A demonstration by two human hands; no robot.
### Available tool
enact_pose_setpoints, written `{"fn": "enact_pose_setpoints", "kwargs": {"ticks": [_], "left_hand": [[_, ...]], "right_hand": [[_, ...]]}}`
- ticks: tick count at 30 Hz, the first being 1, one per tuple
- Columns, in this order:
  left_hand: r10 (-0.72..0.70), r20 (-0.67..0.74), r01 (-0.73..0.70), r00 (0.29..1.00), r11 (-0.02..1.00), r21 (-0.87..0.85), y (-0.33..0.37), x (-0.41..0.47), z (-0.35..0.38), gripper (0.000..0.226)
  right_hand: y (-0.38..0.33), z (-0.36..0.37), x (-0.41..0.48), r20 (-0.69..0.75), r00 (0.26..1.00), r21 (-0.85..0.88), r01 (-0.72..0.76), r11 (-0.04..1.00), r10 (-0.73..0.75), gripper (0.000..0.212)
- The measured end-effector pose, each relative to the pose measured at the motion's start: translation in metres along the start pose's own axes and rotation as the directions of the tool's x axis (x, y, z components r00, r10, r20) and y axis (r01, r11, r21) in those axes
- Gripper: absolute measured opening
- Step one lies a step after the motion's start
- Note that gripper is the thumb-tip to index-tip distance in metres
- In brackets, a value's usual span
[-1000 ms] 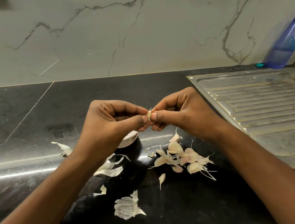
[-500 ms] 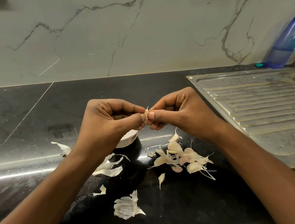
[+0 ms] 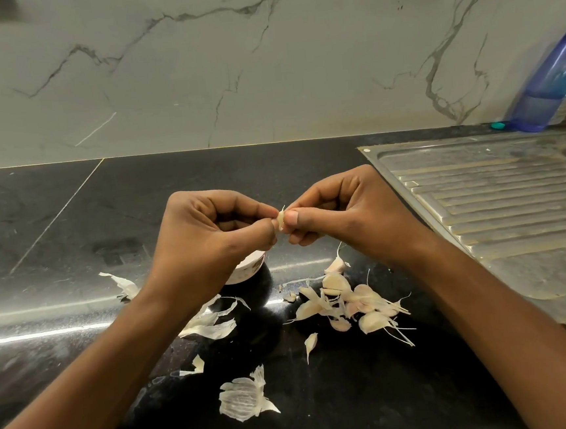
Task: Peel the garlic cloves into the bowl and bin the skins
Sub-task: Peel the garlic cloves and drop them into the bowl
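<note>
Progress looks partial. Both hands meet at the centre of the frame: the left hand (image 3: 215,240) and the right hand (image 3: 340,216) each pinch one small garlic clove (image 3: 280,218) between thumb and forefinger, fingers curled tight on it, holding it in the air above the black counter (image 3: 306,178). Just below the left hand a white bowl (image 3: 245,269) peeks out, mostly hidden, so I cannot tell how many peeled cloves lie inside. Right of the bowl, at lower centre, a heap of cloves (image 3: 347,301) lies on the counter, many seemingly unpeeled with thin stems trailing, which suggests a good share of peeling remains. Loose skins (image 3: 244,397) lie scattered across the lower centre and lower left, none gathered. No bin shows anywhere in the frame, so the clearing-up step appears not yet begun. A metal draining board (image 3: 496,202) fills the right side.
</note>
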State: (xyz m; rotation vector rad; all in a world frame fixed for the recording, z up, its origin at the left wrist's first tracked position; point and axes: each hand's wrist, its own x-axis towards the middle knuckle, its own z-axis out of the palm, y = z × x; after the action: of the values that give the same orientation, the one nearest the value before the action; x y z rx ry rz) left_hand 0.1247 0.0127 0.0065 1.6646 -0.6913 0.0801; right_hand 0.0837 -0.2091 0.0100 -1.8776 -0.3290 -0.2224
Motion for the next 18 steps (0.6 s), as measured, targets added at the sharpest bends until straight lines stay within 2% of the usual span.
{"fn": "enact_pose_setpoints", "kwargs": {"ticks": [10, 18], "left_hand": [[0.048, -0.044, -0.046, 0.998, 0.998, 0.031, 0.0014, -0.0044, 0.0054, 0.009], [-0.024, -0.030, 0.022, 0.999, 0.998, -0.057, 0.0002, -0.0027, 0.0021, 0.011]], "right_hand": [[0.0044, 0.0067, 0.0016, -0.036, 0.996, -0.052, 0.074, 0.996, -0.076, 0.007], [0.0055, 0.0084, 0.0013, -0.040, 0.994, -0.039, 0.097, 0.995, -0.098, 0.008]]}}
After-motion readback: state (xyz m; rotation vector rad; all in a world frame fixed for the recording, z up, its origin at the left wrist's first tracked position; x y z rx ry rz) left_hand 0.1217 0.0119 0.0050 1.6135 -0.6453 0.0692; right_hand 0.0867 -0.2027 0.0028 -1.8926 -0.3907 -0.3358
